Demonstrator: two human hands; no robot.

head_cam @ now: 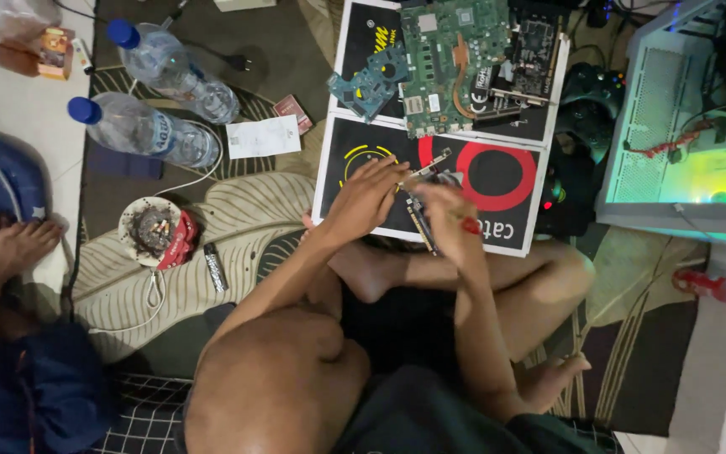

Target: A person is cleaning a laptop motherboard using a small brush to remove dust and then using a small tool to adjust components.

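Note:
I sit cross-legged on a patterned rug, and both hands meet over a black, red and white box [497,181] lying flat in front of me. My left hand [366,198] steadies a small dark expansion card [421,220] with a metal bracket [428,163] sticking out towards the far side. My right hand [445,215] is closed around a red-handled screwdriver [470,225], pressed against the card. Fingers hide the tool's tip and most of the card.
A green motherboard [455,59] and a blue board [371,82] lie on a second box beyond. Left: two water bottles [180,74] [146,130], a paper slip [262,136], an ashtray [151,229], a lighter [214,267], another person's foot [6,252]. Right: a game controller [591,92], a green-lit computer case [682,134].

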